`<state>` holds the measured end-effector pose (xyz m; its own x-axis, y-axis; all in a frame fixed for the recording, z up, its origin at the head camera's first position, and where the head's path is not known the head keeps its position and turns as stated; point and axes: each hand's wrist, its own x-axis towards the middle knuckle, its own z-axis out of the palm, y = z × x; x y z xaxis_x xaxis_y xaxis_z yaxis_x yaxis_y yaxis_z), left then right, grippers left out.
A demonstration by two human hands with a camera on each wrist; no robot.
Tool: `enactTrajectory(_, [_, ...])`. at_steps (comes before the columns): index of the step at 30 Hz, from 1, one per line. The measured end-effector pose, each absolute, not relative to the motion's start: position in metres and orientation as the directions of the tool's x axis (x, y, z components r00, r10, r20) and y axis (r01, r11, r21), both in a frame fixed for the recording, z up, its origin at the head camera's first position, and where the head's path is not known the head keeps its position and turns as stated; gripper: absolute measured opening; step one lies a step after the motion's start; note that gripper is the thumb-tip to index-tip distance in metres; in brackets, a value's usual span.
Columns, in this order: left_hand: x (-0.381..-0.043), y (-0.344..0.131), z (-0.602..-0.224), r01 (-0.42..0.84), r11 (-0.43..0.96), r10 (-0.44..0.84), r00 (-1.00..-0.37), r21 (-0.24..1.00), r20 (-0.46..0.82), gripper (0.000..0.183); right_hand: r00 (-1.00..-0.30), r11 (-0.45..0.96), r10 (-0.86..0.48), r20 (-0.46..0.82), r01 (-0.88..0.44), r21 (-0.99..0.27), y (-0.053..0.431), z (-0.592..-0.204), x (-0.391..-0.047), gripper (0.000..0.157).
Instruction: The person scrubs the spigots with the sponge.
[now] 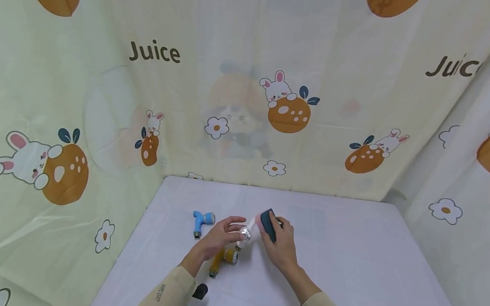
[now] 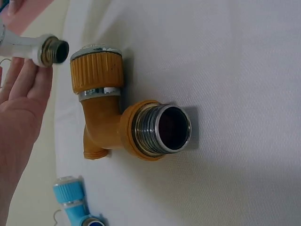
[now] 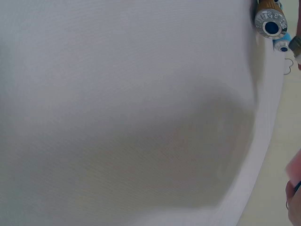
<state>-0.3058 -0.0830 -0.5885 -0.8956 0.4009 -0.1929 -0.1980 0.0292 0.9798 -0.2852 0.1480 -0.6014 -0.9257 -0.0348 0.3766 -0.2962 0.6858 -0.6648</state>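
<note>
Holding a white tap (image 1: pixel 252 223) in the left hand (image 1: pixel 219 238), up off the table (image 1: pixel 349 255), with fingers a little spread and curved at its silver knob (image 1: pixel 245 234). Pointing its threaded end (image 2: pixel 60 51) down and back toward the person, near the ribbed knob of an orange tap (image 1: pixel 216 264). Gripping a two-layer sponge (image 1: pixel 268 225) in the right hand (image 1: pixel 282 246), pinched between thumb and fingers, with dark blue outward and pink turned to the white tap. Overlapping pink and white at the upper part of that tap in the head view; cannot tell for certain about actual touching. Showing only a blurred bit of the right hand and the pink layer at the edge of the right wrist view.

Can see the orange tap lying on the table below the left hand, with threaded mouth toward the person and knob to the right. Can see a blue tap (image 1: pixel 199 219) too, farther back and to the left, also lying down, with knob to the right, well apart from the sponge. Wearing beige sleeves (image 1: pixel 170 291), lettered on the left one, with a small black piece (image 1: pixel 200 291) beside each. Backed by a pale curtain (image 1: pixel 236 38) printed with rabbits, orange fruit, flowers and the word "Juice"
</note>
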Motion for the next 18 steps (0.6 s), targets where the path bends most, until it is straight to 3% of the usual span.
enactTrajectory(8, [-0.308,-0.086,-0.588,-0.286,-0.192,0.411,-0.892,0.939,-0.188,0.069,-0.884,0.561,-0.101,0.456,-0.429,-0.708,0.143,-0.599,-0.281,0.062])
enactTrajectory(18, [-0.309,-0.085,-0.584,-0.265,-0.277,0.428,-0.895,0.924,-0.128,0.063,-0.782,0.499,-0.222,0.582,-0.604,-0.621,0.137,-0.595,-0.273,0.060])
